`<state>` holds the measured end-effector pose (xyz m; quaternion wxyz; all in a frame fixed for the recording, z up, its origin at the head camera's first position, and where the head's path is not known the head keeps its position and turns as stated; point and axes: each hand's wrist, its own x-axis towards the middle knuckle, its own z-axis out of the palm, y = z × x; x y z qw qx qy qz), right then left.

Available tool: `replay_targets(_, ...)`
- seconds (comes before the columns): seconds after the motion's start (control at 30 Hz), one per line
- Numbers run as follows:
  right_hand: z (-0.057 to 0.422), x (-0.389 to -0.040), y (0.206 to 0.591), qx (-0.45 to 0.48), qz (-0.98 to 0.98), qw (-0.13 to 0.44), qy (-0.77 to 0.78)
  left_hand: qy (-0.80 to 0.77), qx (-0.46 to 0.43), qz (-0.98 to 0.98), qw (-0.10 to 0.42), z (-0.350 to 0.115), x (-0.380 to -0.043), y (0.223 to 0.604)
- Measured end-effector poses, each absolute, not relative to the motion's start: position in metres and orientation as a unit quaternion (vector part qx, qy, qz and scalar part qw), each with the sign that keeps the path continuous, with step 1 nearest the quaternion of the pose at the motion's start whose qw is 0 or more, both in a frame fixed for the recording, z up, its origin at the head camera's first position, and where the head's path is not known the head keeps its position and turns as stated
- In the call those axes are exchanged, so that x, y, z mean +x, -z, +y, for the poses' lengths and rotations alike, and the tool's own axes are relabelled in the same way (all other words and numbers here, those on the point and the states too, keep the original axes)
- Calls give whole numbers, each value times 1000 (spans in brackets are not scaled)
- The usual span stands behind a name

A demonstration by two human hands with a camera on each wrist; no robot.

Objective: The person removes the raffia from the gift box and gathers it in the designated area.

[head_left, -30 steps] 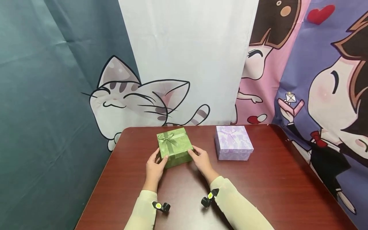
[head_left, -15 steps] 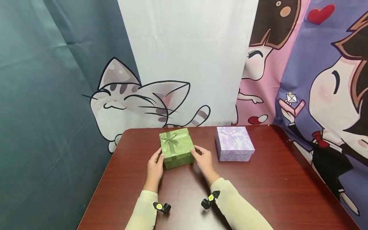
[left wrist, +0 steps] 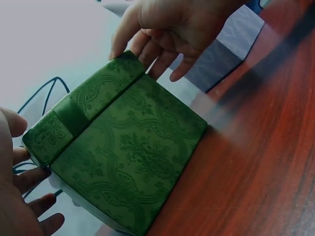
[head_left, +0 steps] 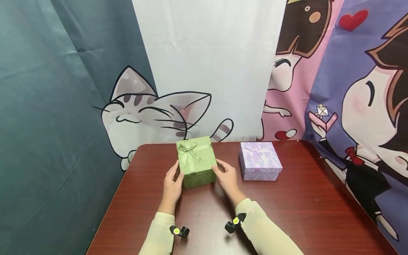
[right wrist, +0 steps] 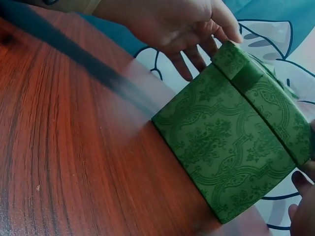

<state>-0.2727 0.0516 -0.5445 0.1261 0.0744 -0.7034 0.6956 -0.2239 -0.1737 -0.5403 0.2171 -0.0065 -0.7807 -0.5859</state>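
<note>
A green patterned gift box [head_left: 200, 181], its lid [head_left: 204, 159] topped with a green ribbon bow [head_left: 188, 149], stands on the table in the head view. My left hand [head_left: 172, 187] holds the lid's left side near the front corner. Opposite it, my right hand [head_left: 227, 180] pinches the right side, with the thumb on the front corner and fingers along the side. Both wrist views show the box's front face [left wrist: 133, 147] and a dark seam under the lid band [right wrist: 266, 105]. Whether the lid is parted from the box I cannot tell.
To the right sits a lavender box [head_left: 261, 166] with a lilac bow, apart from the right hand. Both rest on a reddish-brown wooden table [head_left: 204, 219]. A white curtain [head_left: 210, 53] and cartoon-printed cloths hang right behind its far edge.
The green box first shifted slightly right. Now its lid's top appears higher at the far edge and paler than half a second ago. Both hands stay at its sides; the lavender box has not moved.
</note>
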Motion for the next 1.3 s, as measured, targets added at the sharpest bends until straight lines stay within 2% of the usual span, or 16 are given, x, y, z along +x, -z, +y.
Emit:
replay_targets(0.2, 60, -259, 524, 115, -710, 126, -683, 582, -48, -775, 242, -179, -217, 533)
replay_targets(0.37, 75, -244, 502, 149, -719, 99, -672, 633, -71, -744, 202, -187, -208, 531)
replay_targets(0.57, 89, -249, 533, 261, -745, 119, -603, 608, -105, -772, 154, -197, -199, 544)
replay_targets(0.73, 94, -250, 564, 345, -764, 175, -517, 484, -203, -830, 191, -203, -200, 562)
replay_targets(0.9, 95, -249, 591, 390, -781, 223, -434, 337, -254, -878, 226, -205, -203, 576)
replay_targets(1.13, 98, -250, 604, 427, -788, 211, -389, 268, -278, -903, 189, -202, -202, 584)
replay_targets(1.3, 101, -249, 603, 420, -802, 198, -376, 269, -265, -905, 195, -200, -202, 584)
